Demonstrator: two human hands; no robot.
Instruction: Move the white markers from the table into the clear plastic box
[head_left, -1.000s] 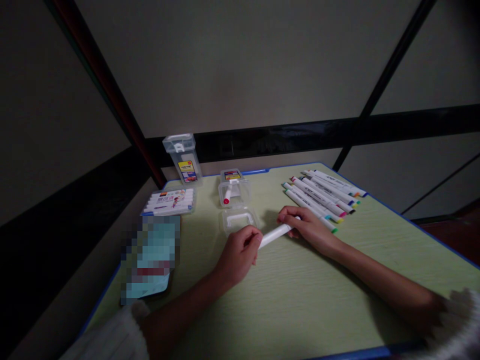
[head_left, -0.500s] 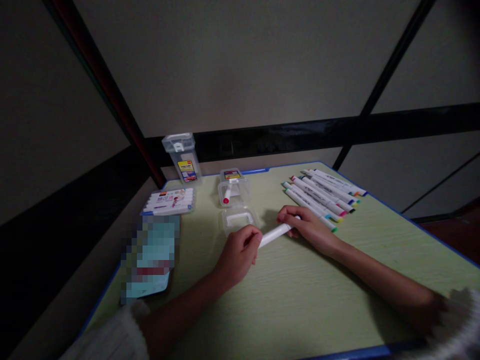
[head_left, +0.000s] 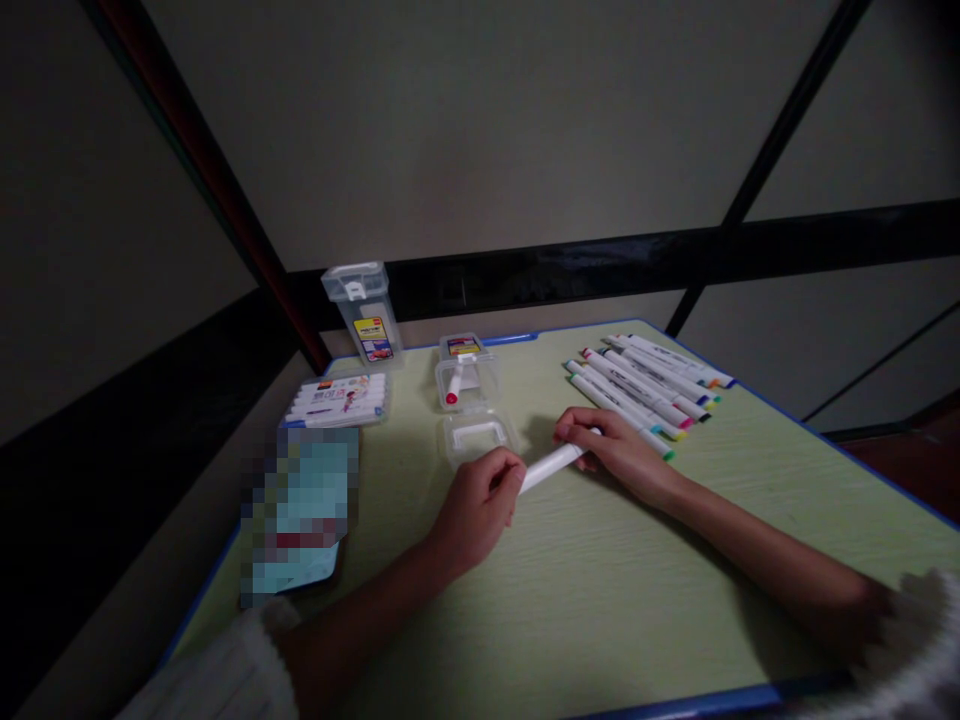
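A white marker (head_left: 553,467) is held slantwise above the table between both my hands. My left hand (head_left: 481,500) is closed round its lower left end, which the fingers hide. The fingers of my right hand (head_left: 604,450) pinch the other end. Just beyond them an open clear plastic box (head_left: 489,385) lies on its side, its lid (head_left: 480,436) folded toward me. Inside the box is one marker (head_left: 454,384) with a red end. Right of my right hand, several white markers (head_left: 637,385) with coloured ends lie side by side.
A closed clear box (head_left: 373,325) with a yellow label stands at the back left. In front of it lies a flat pack of white pens (head_left: 341,398). A blurred-out flat object (head_left: 315,500) lies nearer me on the left. Behind the table (head_left: 600,620) rises a panelled wall.
Nearly everything is the same. Both hands keep their hold on the white marker, and the view has shifted very slightly.
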